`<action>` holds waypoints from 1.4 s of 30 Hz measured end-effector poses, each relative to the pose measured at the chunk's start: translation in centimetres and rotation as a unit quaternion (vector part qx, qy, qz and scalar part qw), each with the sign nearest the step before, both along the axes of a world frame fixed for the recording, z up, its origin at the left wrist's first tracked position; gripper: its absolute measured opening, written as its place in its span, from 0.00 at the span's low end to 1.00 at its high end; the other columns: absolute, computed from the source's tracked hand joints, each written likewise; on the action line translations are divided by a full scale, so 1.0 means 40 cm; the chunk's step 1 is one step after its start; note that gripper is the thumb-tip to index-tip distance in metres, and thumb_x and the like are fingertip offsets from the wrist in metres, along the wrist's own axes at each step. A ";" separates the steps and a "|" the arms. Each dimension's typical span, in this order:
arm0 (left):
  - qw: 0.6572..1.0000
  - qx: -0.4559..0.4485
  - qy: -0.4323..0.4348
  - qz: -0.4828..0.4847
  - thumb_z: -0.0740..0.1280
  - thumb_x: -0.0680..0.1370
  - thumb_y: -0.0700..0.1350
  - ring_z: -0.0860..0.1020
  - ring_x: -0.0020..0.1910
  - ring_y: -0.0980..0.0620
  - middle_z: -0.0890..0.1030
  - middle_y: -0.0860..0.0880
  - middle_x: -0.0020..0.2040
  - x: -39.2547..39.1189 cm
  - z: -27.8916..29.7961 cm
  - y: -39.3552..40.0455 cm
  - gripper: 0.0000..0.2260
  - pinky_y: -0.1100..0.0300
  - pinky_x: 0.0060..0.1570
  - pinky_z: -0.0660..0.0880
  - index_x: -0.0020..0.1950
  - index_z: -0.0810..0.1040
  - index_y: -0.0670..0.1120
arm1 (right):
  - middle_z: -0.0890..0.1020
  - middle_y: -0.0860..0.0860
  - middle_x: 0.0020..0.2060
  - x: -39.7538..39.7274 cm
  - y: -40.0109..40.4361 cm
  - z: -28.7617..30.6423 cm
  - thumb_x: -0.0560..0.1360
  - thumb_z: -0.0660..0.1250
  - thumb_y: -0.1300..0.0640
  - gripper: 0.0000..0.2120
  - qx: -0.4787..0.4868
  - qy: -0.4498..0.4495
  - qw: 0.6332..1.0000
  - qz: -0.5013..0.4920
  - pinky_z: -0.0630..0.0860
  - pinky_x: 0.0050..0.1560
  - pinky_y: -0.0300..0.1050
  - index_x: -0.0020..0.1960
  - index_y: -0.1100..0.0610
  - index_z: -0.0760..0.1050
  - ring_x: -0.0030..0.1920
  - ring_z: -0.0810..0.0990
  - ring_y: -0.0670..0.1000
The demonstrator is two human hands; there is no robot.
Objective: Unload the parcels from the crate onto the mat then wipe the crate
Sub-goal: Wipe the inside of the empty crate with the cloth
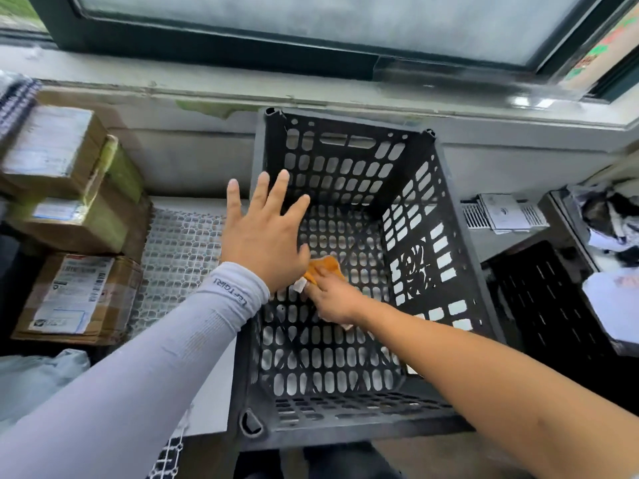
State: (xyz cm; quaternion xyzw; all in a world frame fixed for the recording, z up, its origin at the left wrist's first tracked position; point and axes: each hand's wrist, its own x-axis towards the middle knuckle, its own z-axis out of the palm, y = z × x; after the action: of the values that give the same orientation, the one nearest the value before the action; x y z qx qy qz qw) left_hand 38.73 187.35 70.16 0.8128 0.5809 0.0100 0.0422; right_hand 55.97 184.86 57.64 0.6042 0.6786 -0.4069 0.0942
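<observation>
Centrally: crate [349,271], black, perforated plastic, upright below a window sill, nothing inside but a hand and a cloth. Cloth [323,267], orange, gripped by the right hand [332,300], fingers curled round it, low inside the crate near its left wall; whether it touches the wall cannot be told. Left hand [264,233], fingers straight and spread, holding nothing, above the crate's left rim; its arm wears a pale grey sleeve [138,375]. Mat [179,257], white lattice, just left of the crate. Parcels [76,236], brown cardboard with printed labels, several, stacked on the mat's left side. Second dark crate [539,305] to the right, with papers [612,305] beside it.
</observation>
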 end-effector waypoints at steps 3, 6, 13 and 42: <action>0.996 -0.030 0.047 -0.070 0.60 0.78 0.65 0.43 0.84 0.44 0.47 0.47 0.85 -0.005 0.011 -0.001 0.37 0.32 0.76 0.35 0.84 0.52 0.59 | 0.80 0.50 0.55 -0.002 -0.027 0.079 0.87 0.51 0.45 0.14 -0.009 0.076 0.993 -0.088 0.72 0.59 0.50 0.56 0.43 0.75 0.53 0.78 0.49; 0.986 -0.049 0.090 -0.132 0.58 0.78 0.65 0.44 0.84 0.45 0.54 0.50 0.85 -0.009 0.021 -0.005 0.35 0.31 0.76 0.33 0.84 0.53 0.59 | 0.81 0.51 0.39 0.015 -0.050 0.155 0.86 0.54 0.40 0.18 -0.008 0.116 0.983 -0.140 0.74 0.39 0.47 0.49 0.49 0.76 0.36 0.76 0.48; 0.988 -0.070 -0.026 -0.136 0.59 0.82 0.51 0.57 0.83 0.49 0.80 0.57 0.67 -0.008 0.038 -0.030 0.10 0.37 0.78 0.34 0.57 0.79 0.60 | 0.80 0.56 0.39 0.058 -0.087 0.301 0.82 0.62 0.38 0.27 0.006 0.188 0.965 -0.182 0.75 0.42 0.47 0.55 0.64 0.76 0.37 0.76 0.54; 0.818 0.006 -0.556 0.145 0.71 0.79 0.36 0.84 0.46 0.56 0.87 0.52 0.47 -0.130 0.192 -0.164 0.10 0.64 0.50 0.81 0.54 0.86 0.49 | 0.84 0.53 0.41 0.016 -0.117 0.498 0.81 0.67 0.59 0.06 0.352 0.270 0.864 -0.238 0.77 0.41 0.41 0.48 0.55 0.83 0.39 0.77 0.42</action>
State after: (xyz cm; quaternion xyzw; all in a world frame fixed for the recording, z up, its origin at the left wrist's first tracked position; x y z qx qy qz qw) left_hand 33.52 180.79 77.85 0.5754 0.5696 0.4698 0.3517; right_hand 56.61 180.17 77.56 0.6070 0.6111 -0.2980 -0.4115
